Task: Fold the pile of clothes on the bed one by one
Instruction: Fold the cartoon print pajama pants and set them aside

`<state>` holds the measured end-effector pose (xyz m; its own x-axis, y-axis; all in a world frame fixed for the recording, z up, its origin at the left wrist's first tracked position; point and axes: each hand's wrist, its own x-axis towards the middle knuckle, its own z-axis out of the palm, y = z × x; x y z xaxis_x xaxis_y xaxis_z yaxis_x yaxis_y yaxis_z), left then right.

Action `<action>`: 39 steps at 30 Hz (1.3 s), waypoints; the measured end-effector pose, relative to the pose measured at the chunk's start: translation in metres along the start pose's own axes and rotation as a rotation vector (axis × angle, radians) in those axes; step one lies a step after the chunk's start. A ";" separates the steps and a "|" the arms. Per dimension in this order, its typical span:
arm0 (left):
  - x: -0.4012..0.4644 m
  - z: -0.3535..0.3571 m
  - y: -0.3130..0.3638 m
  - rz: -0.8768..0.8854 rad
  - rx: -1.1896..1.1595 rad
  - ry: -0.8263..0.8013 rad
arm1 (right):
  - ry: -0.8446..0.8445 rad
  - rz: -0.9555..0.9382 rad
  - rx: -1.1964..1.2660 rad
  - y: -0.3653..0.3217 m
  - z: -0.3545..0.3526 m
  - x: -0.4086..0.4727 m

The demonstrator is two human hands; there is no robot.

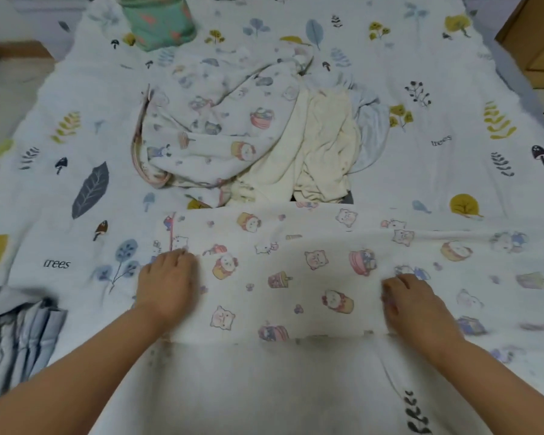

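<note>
- Two hands: left hand [167,285] and right hand [416,304] press flat, fingers relaxed, on one cartoon-print garment [296,277].
- One unfolded pile [248,133] behind; its lower layers hidden.

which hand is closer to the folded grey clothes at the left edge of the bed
Left. The left hand rests on the cartoon-print cloth, a short way right of the grey clothes. The right hand lies farther right on that cloth.

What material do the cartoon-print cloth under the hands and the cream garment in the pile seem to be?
Cartoon-print cloth: probably thin woven cotton or muslin with a matte finish; it lies flat with fine soft wrinkles. Cream garment: looks like soft knit or terry-like cotton, also matte, with thicker rumpled folds. The fibre itself cannot be confirmed.
</note>
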<state>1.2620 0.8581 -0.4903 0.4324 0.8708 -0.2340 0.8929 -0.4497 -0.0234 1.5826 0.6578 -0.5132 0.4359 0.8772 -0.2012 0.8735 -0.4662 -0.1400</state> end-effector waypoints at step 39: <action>0.016 0.009 -0.039 -0.618 -0.711 0.010 | 0.357 -0.288 -0.106 -0.026 0.013 -0.012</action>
<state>1.2334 0.8881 -0.5020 -0.1450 0.9176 -0.3701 0.8302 0.3163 0.4590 1.5524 0.6580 -0.5200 0.2031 0.9624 0.1803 0.9792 -0.1996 -0.0377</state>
